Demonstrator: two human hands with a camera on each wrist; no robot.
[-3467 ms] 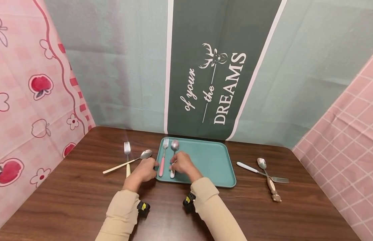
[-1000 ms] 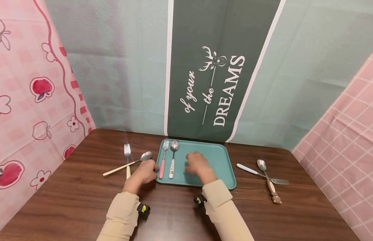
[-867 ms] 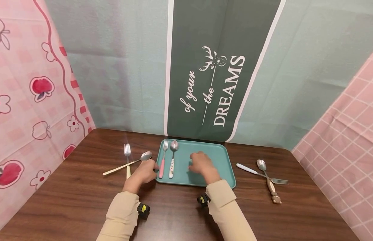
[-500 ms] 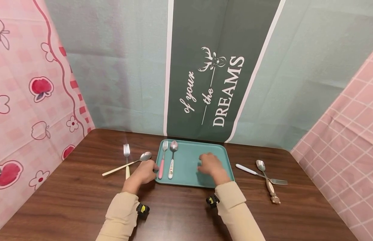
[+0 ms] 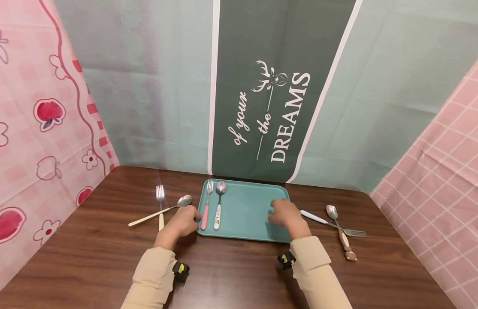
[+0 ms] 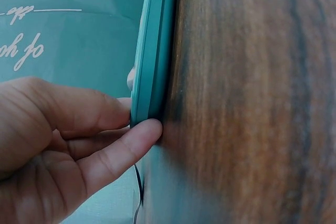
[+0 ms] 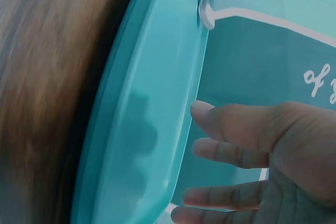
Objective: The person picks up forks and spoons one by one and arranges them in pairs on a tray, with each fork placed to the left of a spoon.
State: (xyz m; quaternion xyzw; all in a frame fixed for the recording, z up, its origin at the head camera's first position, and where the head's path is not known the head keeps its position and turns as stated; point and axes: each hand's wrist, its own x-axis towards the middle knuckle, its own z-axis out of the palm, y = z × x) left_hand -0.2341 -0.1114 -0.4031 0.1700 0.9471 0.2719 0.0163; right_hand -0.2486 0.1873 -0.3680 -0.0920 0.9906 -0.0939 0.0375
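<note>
A teal tray lies on the wooden table. On its left side a pink-handled fork and a spoon with a white patterned handle lie side by side, bowl and tines pointing away. My left hand is at the tray's left edge; in the left wrist view its fingertips pinch the rim. Over the tray's right part hovers my right hand, fingers loosely spread and holding nothing. The right wrist view shows its shadow on the tray.
Left of the tray, a cream-handled fork and spoon lie crossed, the fork's handle end partly behind my left hand. To the right, a white-handled fork and a spoon with a brown bear-shaped handle cross each other. Cloth walls surround the table.
My right hand has let go of the white-handled spoon, leaving it beside the pink fork, and has moved right across the tray. The left hand stays at the tray's left edge.
</note>
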